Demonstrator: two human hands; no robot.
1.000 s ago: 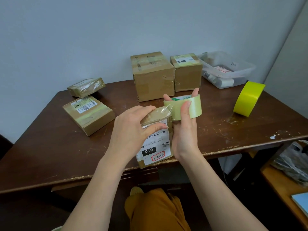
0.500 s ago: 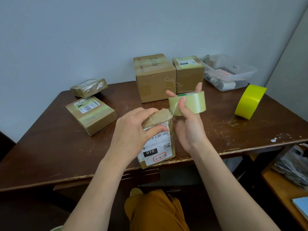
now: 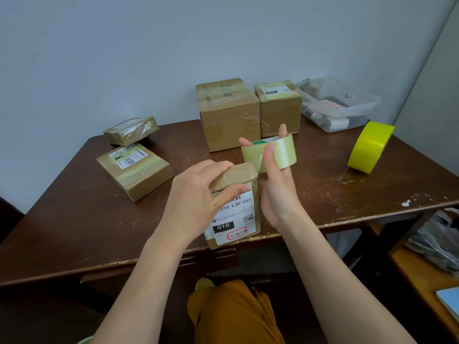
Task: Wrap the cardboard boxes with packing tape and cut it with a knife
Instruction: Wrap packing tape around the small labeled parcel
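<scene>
1. A small brown cardboard box with a white printed label is stood upright at the near edge of the dark brown wooden table.
2. The box's top is gripped by the left hand — thumb curled over its front.
3. A roll of clear packing tape is held by the right hand, fingers passed through its core — a strip is stretched down to the box's top corner.
4. A bright yellow tape roll is stood on edge at the right, well apart.
5. Four more taped cardboard boxes are set farther back.
</scene>
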